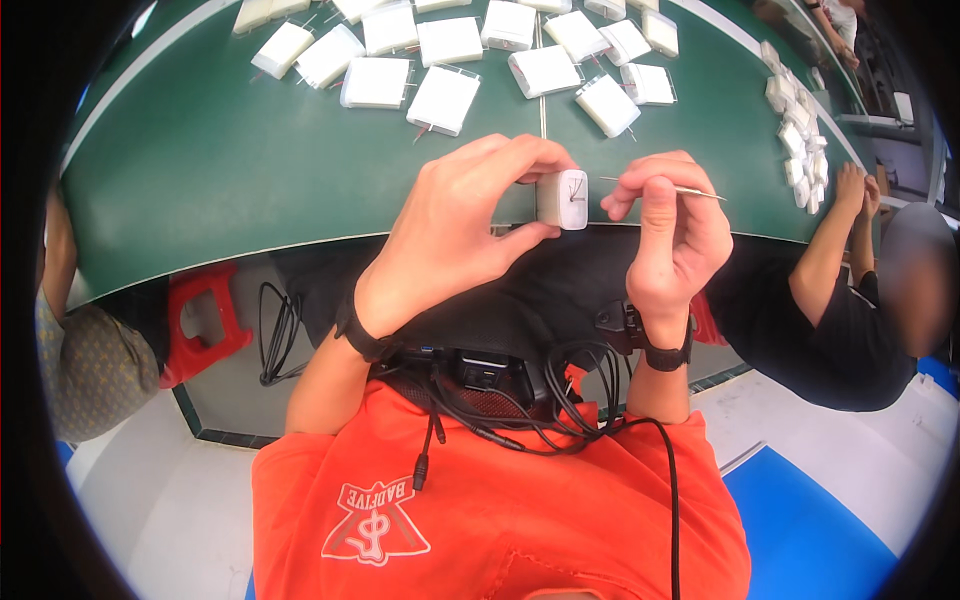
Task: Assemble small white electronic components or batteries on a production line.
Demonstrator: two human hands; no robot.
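Observation:
Between the thumb and fingers of my left hand [450, 215] is a small white plastic case [572, 200], its narrow end turned to the right. Thin dark wires or pins show on that end face. My right hand [675, 225] pinches a slim metal pick, like tweezers or a needle tool [690, 190]. One tip of it points left at the case, with a small gap between them. Both hands are just above the near edge of the green table [250, 190].
Across the table's far side lie several similar white cases [443, 100] with thin metal pins sticking out. More white cases [797, 130] are heaped at the right, near another person's arms [835, 225]. Someone else sits at the left. A red stool [205, 320] stands below the table.

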